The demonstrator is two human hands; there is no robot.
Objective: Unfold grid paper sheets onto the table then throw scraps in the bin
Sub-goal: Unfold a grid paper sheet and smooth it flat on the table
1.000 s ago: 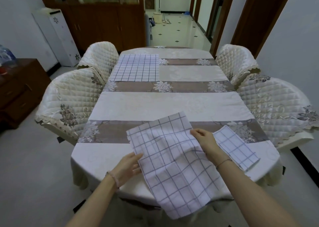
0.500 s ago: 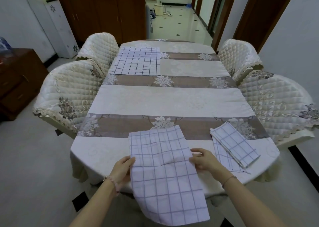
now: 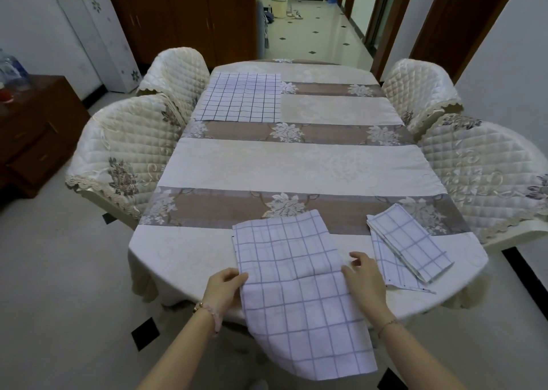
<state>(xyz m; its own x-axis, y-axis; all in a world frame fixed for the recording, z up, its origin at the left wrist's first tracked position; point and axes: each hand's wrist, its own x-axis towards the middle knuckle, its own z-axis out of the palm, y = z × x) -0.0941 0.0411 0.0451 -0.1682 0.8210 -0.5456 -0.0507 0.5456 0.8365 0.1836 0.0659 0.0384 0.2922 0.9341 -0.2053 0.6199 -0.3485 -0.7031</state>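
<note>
A white sheet with a blue grid (image 3: 296,277) lies over the near edge of the table (image 3: 290,170), its lower half hanging off toward me. My left hand (image 3: 226,286) pinches its left edge. My right hand (image 3: 363,274) holds its right edge, fingers partly spread. A folded grid sheet (image 3: 410,246) rests on another sheet (image 3: 388,266) at the near right. A flat unfolded grid sheet (image 3: 241,97) lies at the far left of the table.
Quilted cream chairs stand on both sides: two on the left (image 3: 124,152), two on the right (image 3: 486,170). A dark wooden cabinet (image 3: 32,128) is at the far left. An open tiled hallway (image 3: 311,28) lies beyond the table. No bin is in view.
The sheet, first held skewed, has been squared up and laid flatter on the table edge. Both hands slid down along its sides toward me.
</note>
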